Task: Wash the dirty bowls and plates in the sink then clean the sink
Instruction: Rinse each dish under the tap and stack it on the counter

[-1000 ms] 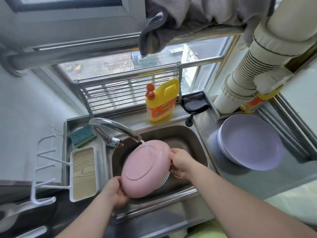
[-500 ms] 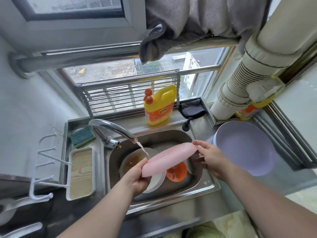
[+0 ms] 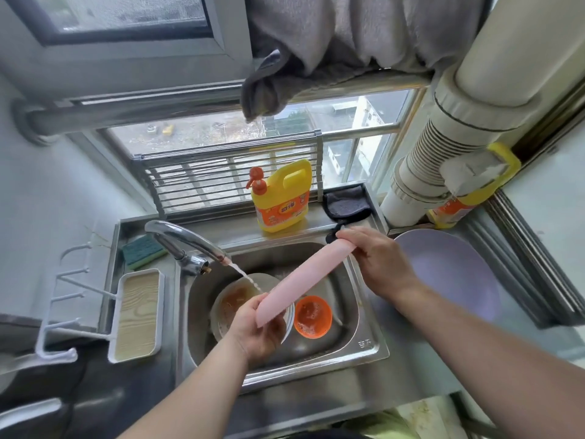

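Observation:
I hold a pink plate [image 3: 304, 277] edge-on above the steel sink [image 3: 370, 346]. My left hand [image 3: 256, 331] grips its near lower edge and my right hand [image 3: 380, 264] grips its far upper edge. Water runs from the tap [image 3: 186, 239] past the plate's lower end. Below in the basin lie a dirty white plate [image 3: 234, 299] with brown residue and a small orange bowl [image 3: 313, 316] holding murky water. Stacked purple plates [image 3: 452, 274] rest on the counter to the right of the sink.
A yellow detergent bottle [image 3: 283, 201] stands on the ledge behind the sink, with a dark cloth [image 3: 346, 202] beside it. A green sponge [image 3: 142, 250] and a white rack with a wooden tray [image 3: 137, 315] sit left of the tap. A large pipe [image 3: 443, 153] rises at the right.
The pink plate has been lifted out from under the tap and turned edge-on, moving to the right and up. The white plate and orange bowl beneath it have come into sight.

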Demonstrator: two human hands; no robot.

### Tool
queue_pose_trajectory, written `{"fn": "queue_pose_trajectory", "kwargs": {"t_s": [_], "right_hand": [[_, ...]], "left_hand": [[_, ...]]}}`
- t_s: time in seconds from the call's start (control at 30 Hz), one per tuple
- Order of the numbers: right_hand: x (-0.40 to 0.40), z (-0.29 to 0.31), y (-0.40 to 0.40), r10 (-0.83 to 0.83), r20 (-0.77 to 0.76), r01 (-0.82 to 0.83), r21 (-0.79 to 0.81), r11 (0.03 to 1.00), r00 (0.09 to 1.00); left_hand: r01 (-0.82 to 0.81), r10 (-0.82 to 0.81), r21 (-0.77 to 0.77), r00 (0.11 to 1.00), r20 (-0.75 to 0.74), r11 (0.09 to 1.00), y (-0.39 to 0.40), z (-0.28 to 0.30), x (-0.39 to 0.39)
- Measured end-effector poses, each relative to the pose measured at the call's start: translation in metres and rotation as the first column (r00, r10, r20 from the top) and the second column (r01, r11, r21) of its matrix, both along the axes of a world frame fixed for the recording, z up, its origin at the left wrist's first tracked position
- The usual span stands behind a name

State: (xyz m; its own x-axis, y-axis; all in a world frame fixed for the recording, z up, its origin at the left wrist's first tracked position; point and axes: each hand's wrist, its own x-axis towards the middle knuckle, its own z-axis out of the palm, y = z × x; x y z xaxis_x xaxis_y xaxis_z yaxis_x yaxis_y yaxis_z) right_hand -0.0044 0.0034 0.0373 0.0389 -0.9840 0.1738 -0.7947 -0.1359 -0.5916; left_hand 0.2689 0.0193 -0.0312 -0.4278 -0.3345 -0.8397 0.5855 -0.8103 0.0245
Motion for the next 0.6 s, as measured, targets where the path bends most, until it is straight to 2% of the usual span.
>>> {"fn": "queue_pose_trajectory", "kwargs": {"t_s": [0.07, 0.13, 0.23, 0.3, 0.37, 0.43, 0.53, 0.6], "right_hand": [[-0.004, -0.003, 0.002, -0.069, 0.060, 0.068, 0.013, 0.998, 0.996], [-0.010, -0.009, 0.004, -0.175, 0.106, 0.165, 0.094, 0.982, 0.979], [-0.024, -0.016, 0.008, -0.283, 0.136, 0.245, 0.244, 0.938, 0.950], [-0.038, -0.022, 0.014, -0.321, 0.139, 0.270, 0.293, 0.917, 0.937], [-0.055, -0.027, 0.024, -0.367, 0.118, 0.313, 0.324, 0.893, 0.923], [-0.073, -0.029, 0.038, -0.422, 0.129, 0.355, 0.358, 0.864, 0.898], [-0.103, -0.028, 0.064, -0.510, 0.092, 0.441, 0.385, 0.810, 0.855], [-0.128, -0.027, 0.081, -0.556, 0.025, 0.508, 0.373, 0.776, 0.831]], "left_hand": [[-0.050, 0.057, -0.047, 0.988, 0.141, 0.998, 0.000, -0.001, -0.009], [-0.044, 0.076, -0.112, 0.950, 0.303, 0.993, -0.001, -0.005, -0.014], [0.030, 0.072, -0.216, 0.891, 0.448, 0.976, -0.007, 0.000, -0.024], [0.141, 0.051, -0.300, 0.832, 0.553, 0.943, -0.012, 0.010, -0.036], [0.356, 0.036, -0.412, 0.718, 0.695, 0.839, -0.014, 0.020, -0.055], [0.580, 0.081, -0.469, 0.569, 0.819, 0.666, -0.014, 0.027, -0.079], [0.802, 0.215, -0.396, 0.334, 0.918, 0.447, -0.011, 0.030, -0.119], [0.883, 0.209, -0.315, 0.254, 0.944, 0.348, -0.006, 0.029, -0.148]]}}
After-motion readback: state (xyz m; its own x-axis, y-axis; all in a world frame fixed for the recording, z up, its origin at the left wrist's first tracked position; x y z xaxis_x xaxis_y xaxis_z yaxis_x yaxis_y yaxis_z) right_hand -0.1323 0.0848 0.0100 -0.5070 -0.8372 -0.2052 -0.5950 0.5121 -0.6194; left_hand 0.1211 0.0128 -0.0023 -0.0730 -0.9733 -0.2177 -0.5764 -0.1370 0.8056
